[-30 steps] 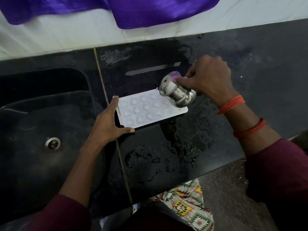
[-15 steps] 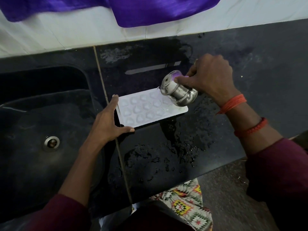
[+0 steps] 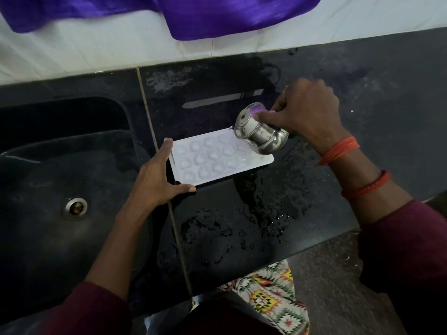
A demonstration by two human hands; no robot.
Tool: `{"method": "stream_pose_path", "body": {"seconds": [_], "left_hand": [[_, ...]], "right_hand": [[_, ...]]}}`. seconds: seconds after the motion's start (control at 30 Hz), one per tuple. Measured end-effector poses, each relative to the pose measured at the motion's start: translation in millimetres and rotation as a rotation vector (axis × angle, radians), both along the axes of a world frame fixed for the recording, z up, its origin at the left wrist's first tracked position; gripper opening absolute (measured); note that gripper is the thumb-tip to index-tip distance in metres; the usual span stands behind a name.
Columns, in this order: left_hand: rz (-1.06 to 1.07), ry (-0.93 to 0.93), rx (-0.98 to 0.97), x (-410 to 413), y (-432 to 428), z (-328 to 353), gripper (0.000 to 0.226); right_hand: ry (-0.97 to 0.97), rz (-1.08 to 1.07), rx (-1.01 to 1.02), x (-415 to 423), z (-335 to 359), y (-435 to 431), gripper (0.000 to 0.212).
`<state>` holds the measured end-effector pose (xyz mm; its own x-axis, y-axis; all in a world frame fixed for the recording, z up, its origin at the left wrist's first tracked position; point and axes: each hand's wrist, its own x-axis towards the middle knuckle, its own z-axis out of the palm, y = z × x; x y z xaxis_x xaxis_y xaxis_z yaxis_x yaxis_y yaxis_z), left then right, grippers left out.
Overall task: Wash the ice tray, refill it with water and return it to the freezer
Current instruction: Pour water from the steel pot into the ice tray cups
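Purple cloth up top, wet black counter — patterned fabric below

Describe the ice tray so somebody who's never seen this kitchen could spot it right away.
Start at the black counter, right of the sunken sink. Lying flat there, between the left hand and right hand, is the ice tray: a white rectangle with rows of small rounded pockets. It is the only white object on the dark stone, under the tilted steel pot.
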<state>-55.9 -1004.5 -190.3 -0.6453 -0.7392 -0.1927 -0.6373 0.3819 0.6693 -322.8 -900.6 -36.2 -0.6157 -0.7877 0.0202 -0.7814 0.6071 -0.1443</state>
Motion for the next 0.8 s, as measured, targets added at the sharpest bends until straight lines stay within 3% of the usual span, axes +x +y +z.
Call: {"method": "stream_pose_path", "body": {"seconds": [0.8], "left_hand": [[0.007,0.013,0.006,1.1,-0.6,-1.5,0.135]], "right_hand": [[-0.093,0.011,-0.038,-2.1,2.5,5.9,0.047]]}}
